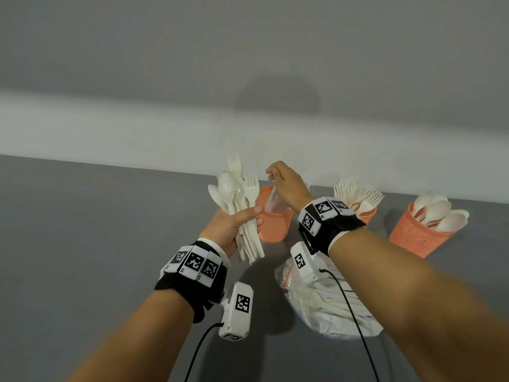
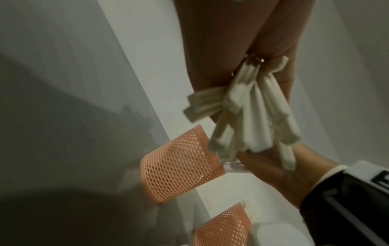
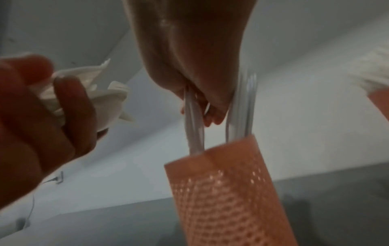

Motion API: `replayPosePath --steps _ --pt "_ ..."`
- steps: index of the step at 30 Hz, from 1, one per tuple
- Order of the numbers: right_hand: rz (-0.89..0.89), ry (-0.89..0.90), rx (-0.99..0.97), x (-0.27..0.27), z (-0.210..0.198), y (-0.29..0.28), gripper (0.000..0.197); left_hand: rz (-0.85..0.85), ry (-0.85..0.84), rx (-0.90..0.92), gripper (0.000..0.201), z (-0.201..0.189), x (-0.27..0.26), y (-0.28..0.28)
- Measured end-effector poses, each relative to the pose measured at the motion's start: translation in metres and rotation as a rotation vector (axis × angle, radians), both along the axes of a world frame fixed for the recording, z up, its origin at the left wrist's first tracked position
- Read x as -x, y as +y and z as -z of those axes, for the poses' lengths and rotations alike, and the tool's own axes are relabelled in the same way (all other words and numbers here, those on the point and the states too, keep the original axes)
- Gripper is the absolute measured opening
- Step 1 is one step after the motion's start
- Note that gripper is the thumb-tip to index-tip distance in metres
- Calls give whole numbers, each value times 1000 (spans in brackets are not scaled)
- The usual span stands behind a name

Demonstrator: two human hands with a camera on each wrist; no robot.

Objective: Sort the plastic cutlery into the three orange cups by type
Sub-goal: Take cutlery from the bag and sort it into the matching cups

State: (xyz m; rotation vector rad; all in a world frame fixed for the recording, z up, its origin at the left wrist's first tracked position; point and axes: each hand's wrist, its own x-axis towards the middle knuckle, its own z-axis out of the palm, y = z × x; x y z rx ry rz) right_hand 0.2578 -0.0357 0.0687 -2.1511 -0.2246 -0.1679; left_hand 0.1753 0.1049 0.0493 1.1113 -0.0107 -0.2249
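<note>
My left hand [image 1: 234, 224] grips a mixed bundle of white spoons and forks [image 1: 239, 199], handles fanned out below my palm [image 2: 252, 116]. Just right of it stands the left orange mesh cup [image 1: 274, 221], holding clear plastic knives [image 1: 272, 199]. My right hand [image 1: 286, 183] hovers over that cup and pinches the tops of clear knives [image 3: 194, 119] whose lower ends sit inside the cup [image 3: 227, 191]. The middle cup [image 1: 367, 215] holds forks [image 1: 355, 190]. The right cup [image 1: 413, 235] holds spoons [image 1: 440, 212].
A clear plastic bag of more white cutlery [image 1: 330, 299] lies on the grey table [image 1: 96, 230] under my right forearm. A white wall [image 1: 137, 133] runs close behind the cups. Camera cables trail from both wrists.
</note>
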Motion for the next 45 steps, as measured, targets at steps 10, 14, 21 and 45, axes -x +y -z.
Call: replayPosePath --steps 10,14,21,45 --pt "-52 -256 -77 63 -41 -9 9 -118 43 -131 20 -1 10 -18" --pt "-46 -313 -103 86 -43 -10 5 -252 -104 -398 30 -1 18 -33" --pt "-42 -209 -49 98 -57 -18 21 -354 -256 -641 52 -8 40 -63" --pt "186 -462 -408 77 -86 -52 9 -462 -81 -636 28 22 48 -41"
